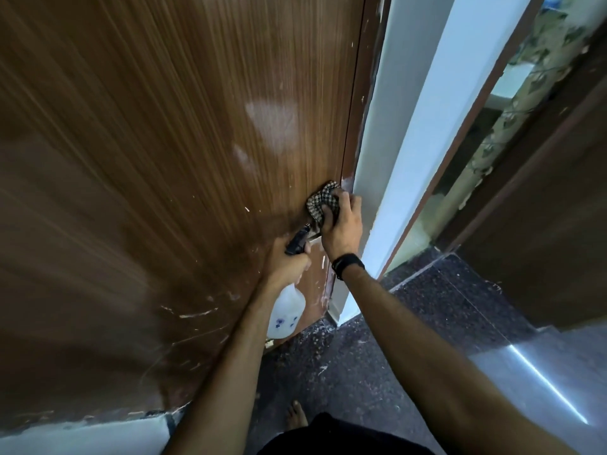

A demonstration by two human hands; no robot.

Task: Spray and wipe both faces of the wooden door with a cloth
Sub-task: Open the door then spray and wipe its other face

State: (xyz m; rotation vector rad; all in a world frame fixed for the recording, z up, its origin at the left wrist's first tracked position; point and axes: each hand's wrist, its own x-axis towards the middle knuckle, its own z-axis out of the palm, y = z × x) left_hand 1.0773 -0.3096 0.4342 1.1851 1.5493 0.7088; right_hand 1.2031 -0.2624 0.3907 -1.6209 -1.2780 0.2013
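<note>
Pressing under right hand (pixel 343 224): cloth (pixel 323 201)

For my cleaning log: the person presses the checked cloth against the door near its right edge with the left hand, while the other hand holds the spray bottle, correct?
Not quite: the head view shows the right hand pressing the checked cloth against the door near its right edge, while the left hand holds the spray bottle.
</note>
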